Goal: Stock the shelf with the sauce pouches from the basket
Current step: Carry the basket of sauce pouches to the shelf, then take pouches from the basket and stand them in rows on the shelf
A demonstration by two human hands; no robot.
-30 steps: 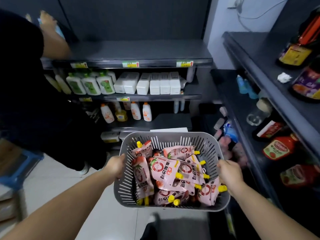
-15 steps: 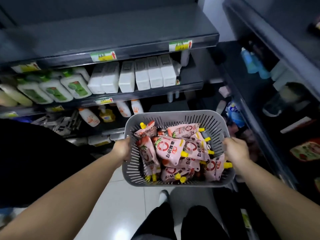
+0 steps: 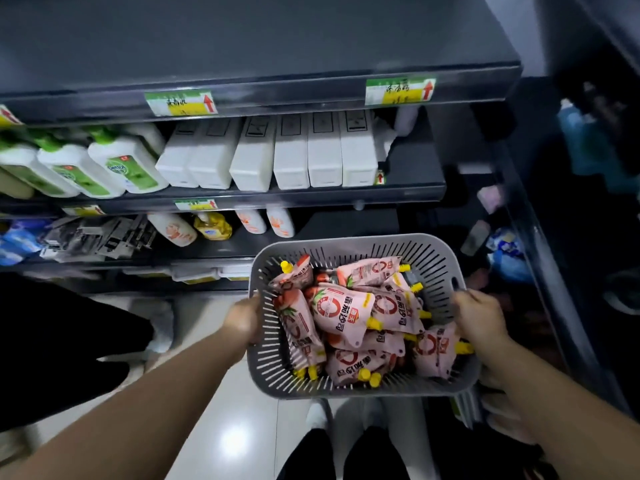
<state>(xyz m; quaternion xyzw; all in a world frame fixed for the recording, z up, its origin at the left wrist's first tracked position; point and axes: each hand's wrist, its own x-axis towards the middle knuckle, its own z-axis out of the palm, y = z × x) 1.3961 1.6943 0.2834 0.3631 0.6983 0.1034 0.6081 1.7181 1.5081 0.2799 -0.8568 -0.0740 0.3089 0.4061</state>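
The person holds a grey slotted basket by its two ends. The left hand grips the left rim, fingers curled round it. The right hand grips the right rim likewise. Pink sauce pouches with yellow caps lie heaped inside the basket. The dark shelf stands beyond the basket.

A grey slotted plastic basket is held up by its two short sides, just in front of the dark metal shelf. Inside lie heaped pink sauce pouches with yellow screw caps, overlapping at all angles
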